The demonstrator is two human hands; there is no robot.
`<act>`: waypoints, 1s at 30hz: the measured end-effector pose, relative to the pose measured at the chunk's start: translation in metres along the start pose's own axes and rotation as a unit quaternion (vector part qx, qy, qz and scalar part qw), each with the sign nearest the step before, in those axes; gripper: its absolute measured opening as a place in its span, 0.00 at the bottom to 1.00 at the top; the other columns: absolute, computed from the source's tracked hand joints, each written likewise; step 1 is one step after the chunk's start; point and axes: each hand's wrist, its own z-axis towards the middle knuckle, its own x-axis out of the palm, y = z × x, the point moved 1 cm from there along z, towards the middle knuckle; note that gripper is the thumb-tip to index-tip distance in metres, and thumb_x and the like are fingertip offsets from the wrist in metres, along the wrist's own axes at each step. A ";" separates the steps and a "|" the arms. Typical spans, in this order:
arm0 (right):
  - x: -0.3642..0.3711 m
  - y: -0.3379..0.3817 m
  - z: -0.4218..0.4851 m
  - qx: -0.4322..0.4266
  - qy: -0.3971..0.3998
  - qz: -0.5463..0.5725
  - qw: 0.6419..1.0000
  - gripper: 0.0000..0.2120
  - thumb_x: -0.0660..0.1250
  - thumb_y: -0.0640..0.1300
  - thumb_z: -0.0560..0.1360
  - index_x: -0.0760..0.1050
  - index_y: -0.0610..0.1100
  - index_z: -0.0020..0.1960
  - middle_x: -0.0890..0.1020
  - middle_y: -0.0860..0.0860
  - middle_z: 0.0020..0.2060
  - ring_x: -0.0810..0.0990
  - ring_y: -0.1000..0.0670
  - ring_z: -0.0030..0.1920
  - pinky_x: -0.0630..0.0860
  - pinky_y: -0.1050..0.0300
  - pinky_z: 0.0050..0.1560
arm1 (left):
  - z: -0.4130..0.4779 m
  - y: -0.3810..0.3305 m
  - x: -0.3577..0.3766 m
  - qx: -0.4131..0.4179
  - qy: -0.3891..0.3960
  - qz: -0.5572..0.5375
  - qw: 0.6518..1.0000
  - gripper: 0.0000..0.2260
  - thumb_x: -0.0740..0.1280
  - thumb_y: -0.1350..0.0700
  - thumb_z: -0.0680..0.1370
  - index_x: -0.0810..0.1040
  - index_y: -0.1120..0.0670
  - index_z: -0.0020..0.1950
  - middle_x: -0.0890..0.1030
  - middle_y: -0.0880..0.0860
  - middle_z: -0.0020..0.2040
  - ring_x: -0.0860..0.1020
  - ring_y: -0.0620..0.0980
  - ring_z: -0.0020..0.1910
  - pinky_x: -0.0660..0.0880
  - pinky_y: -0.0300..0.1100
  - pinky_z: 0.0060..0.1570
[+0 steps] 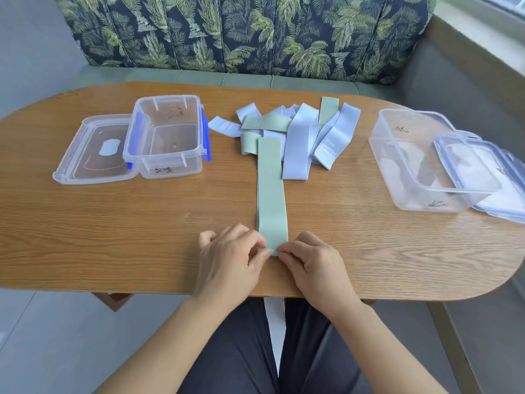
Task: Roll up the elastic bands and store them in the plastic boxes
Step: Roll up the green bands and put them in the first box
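Observation:
A long green elastic band (270,189) lies flat, stretched from the pile toward me. My left hand (230,260) and my right hand (315,263) both pinch its near end at the table's front. Behind it sits a pile of several pale blue and green bands (301,129). A clear plastic box (166,135) with blue clips stands at the left. A second clear box (420,163) stands at the right. Neither box holds any band.
A clear lid (96,152) lies left of the left box. Another lid (483,177) leans on the right box near the table's right edge. The wooden table (113,228) has a rounded outline; a leaf-patterned bench back (244,32) stands behind it.

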 end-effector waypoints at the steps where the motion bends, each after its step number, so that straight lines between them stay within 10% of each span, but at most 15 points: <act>1: 0.000 0.000 0.001 0.000 0.005 -0.001 1.000 0.11 0.64 0.52 0.76 0.83 0.49 0.44 0.73 0.55 0.35 0.75 0.52 0.32 0.75 0.53 0.30 | -0.001 -0.001 0.000 -0.018 0.010 -0.003 1.000 0.05 0.68 0.44 0.76 0.79 0.43 0.43 0.77 0.39 0.42 0.74 0.40 0.42 0.54 0.42 0.48; 11: -0.002 0.012 0.006 0.155 0.032 -0.008 0.987 0.07 0.66 0.49 0.78 0.76 0.47 0.52 0.80 0.55 0.41 0.79 0.50 0.43 0.74 0.54 0.44 | 0.009 -0.013 -0.002 -0.129 0.064 -0.006 0.990 0.09 0.63 0.43 0.79 0.77 0.45 0.43 0.78 0.42 0.40 0.74 0.42 0.42 0.60 0.43 0.51; 16: -0.004 0.015 0.016 0.269 0.055 0.039 0.961 0.06 0.71 0.50 0.73 0.77 0.48 0.41 0.82 0.51 0.36 0.82 0.48 0.38 0.79 0.52 0.43 | 0.016 -0.016 -0.008 -0.176 0.099 -0.025 0.979 0.10 0.65 0.42 0.78 0.77 0.45 0.40 0.79 0.43 0.37 0.76 0.43 0.42 0.60 0.43 0.50; 30: -0.007 0.021 0.033 0.342 0.120 0.078 0.929 0.07 0.63 0.44 0.78 0.73 0.43 0.42 0.84 0.44 0.39 0.85 0.43 0.36 0.82 0.45 0.45 | 0.023 -0.033 -0.012 -0.222 0.176 0.016 0.959 0.11 0.59 0.44 0.81 0.76 0.49 0.50 0.75 0.50 0.53 0.73 0.51 0.46 0.67 0.44 0.42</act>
